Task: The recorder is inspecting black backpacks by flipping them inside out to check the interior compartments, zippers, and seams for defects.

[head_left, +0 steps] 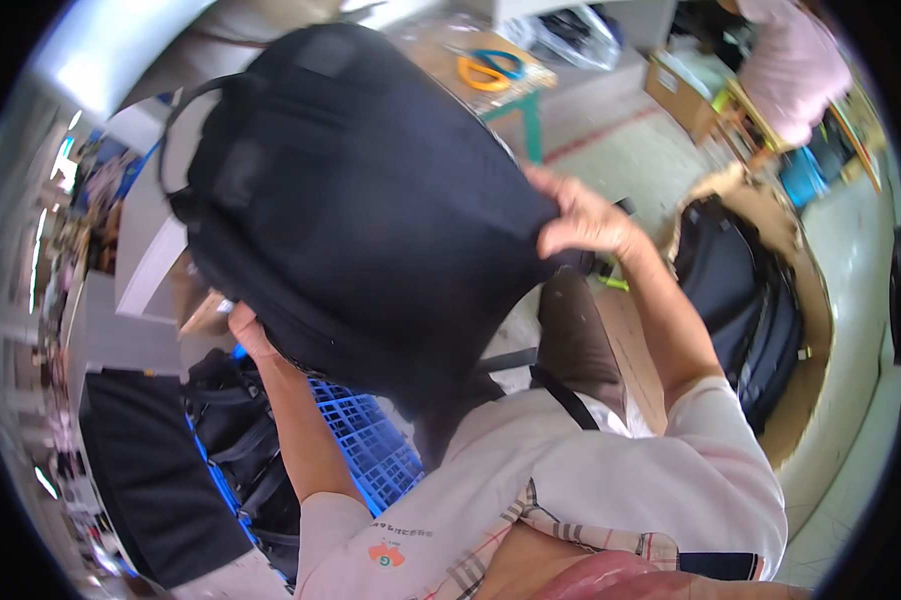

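Note:
A large black backpack (pixel 380 200) is held up in front of me, tilted, with a loop handle at its upper left. My right hand (pixel 590 220) grips its right edge, thumb on top and the other fingers partly out of sight behind it. At the lower left edge my left hand (pixel 251 330) is closed on the bag, most of its fingers hidden beneath the fabric.
Scissors (pixel 481 74) with orange and teal handles lie on a small table at the back. On the right, a cardboard box (pixel 802 250) holds black bags. A blue plastic crate (pixel 370 440) and black bags (pixel 245 430) stand at lower left. Another person (pixel 790 70) sits far right.

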### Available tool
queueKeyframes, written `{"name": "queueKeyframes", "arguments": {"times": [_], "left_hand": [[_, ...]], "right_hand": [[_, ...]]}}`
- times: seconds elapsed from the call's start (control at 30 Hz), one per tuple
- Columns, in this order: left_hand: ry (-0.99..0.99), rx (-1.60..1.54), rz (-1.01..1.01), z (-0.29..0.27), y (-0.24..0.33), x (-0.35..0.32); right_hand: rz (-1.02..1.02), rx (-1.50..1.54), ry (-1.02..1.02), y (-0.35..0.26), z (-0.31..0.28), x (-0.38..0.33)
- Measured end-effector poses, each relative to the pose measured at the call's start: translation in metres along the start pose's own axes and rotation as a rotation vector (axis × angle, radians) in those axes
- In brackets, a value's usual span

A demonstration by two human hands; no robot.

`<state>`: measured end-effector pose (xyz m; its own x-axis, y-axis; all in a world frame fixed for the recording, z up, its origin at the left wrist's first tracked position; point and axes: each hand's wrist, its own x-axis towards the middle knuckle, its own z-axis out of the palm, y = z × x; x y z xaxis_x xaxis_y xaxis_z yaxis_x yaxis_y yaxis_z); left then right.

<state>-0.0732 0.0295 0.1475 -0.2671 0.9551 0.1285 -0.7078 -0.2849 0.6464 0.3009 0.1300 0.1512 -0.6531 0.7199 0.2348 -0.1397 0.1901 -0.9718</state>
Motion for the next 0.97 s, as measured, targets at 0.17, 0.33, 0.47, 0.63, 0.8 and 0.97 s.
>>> {"name": "queueKeyframes", "arguments": {"times": [0.17, 0.33, 0.47, 0.63, 0.8, 0.97], "left_hand": [[0.233, 0.388, 0.172, -0.011, 0.029, 0.027], [0.352, 0.507, 0.027, -0.026, 0.036, 0.067], [0.31, 0.649, 0.024, -0.027, 0.031, 0.101], [0.279, 0.632, -0.052, -0.029, 0.022, 0.131], [0.265, 0.66, -0.182, -0.023, 0.017, 0.146], [0.256, 0.711, -0.149, -0.042, 0.006, 0.162]], "right_hand": [[0.104, -0.013, -0.033, 0.029, 0.065, 0.051], [0.18, -0.061, 0.106, 0.042, 0.074, 0.09], [0.19, -0.091, 0.172, 0.058, 0.076, 0.1], [0.215, -0.217, 0.336, 0.058, 0.079, 0.104], [0.236, -0.196, 0.384, 0.062, 0.08, 0.1], [0.253, -0.229, 0.417, 0.059, 0.082, 0.093]]}}
